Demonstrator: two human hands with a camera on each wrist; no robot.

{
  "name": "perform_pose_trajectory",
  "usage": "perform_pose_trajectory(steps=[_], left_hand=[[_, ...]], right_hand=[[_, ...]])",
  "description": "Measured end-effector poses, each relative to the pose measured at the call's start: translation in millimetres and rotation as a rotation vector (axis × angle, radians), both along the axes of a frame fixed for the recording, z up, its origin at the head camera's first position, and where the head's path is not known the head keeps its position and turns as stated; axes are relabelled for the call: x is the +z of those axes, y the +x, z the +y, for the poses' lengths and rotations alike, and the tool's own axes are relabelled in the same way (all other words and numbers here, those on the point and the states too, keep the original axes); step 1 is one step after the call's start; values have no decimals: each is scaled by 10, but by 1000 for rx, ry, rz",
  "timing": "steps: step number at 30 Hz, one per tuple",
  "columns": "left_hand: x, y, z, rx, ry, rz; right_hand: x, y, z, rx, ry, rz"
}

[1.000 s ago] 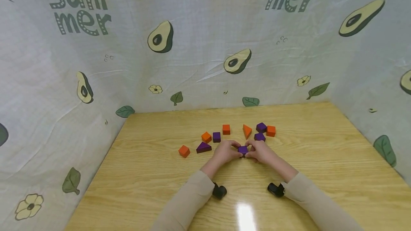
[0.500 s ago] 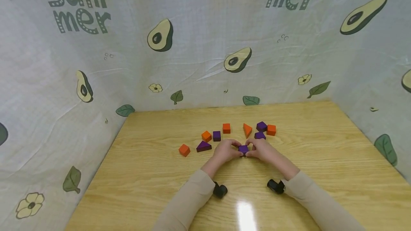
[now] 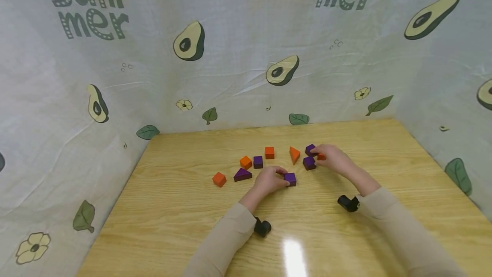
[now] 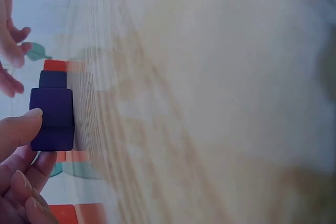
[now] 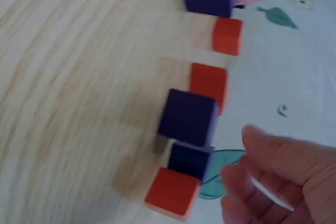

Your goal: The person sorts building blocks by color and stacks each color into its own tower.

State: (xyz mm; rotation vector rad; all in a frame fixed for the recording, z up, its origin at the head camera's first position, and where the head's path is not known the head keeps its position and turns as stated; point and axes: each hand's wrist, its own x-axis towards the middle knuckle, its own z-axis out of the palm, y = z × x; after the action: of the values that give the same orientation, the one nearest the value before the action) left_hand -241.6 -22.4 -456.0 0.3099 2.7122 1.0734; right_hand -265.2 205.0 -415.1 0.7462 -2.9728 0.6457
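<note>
Pinching a purple block (image 3: 291,179) on the wooden table (image 3: 173,208) with the left hand (image 3: 270,180), clamped on it with thumb and fingertips. Extended at two o'clock from that block, counting twelve toward the printed cloth (image 3: 230,89): right hand (image 3: 333,159), with thumb and fingers apart and loosely bent, near a cluster of blocks and clear of them in the right wrist view.

Clustered there: near purple cube (image 3: 309,163) at two o'clock, far purple block (image 3: 309,150) at one, part-hidden red cube (image 3: 321,157) at two, partly behind the right hand in the head view.

Lying at twelve: orange triangle (image 3: 294,155). Set at eleven: back red cube (image 3: 270,152). Placed at ten: small purple cube (image 3: 258,162), with an orange cube (image 3: 246,162) just beside. Lying at nine: purple triangle (image 3: 243,175), then, farther out, end red cube (image 3: 219,179).

Worn below beige sleeves (image 3: 230,230): left wrist camera (image 3: 262,228) at seven o'clock, right wrist camera (image 3: 347,203) at four.
</note>
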Motion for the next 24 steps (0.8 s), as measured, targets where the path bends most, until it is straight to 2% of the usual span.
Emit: perform_pose_trajectory(steps=[4,7,15,24], left_hand=[[2,-3,0,5,2,-7],[-1,-4,1,11,9,-13],[0,-4,15,31,19,-45],[3,-1,10,35,23,-46]], right_hand=[[-93,-74,12,94,67,-10],[-141,-111,3,116,109,-13],[-210,-182,-20,89,154,-22],[-217,-203,-30,83,183,-41]])
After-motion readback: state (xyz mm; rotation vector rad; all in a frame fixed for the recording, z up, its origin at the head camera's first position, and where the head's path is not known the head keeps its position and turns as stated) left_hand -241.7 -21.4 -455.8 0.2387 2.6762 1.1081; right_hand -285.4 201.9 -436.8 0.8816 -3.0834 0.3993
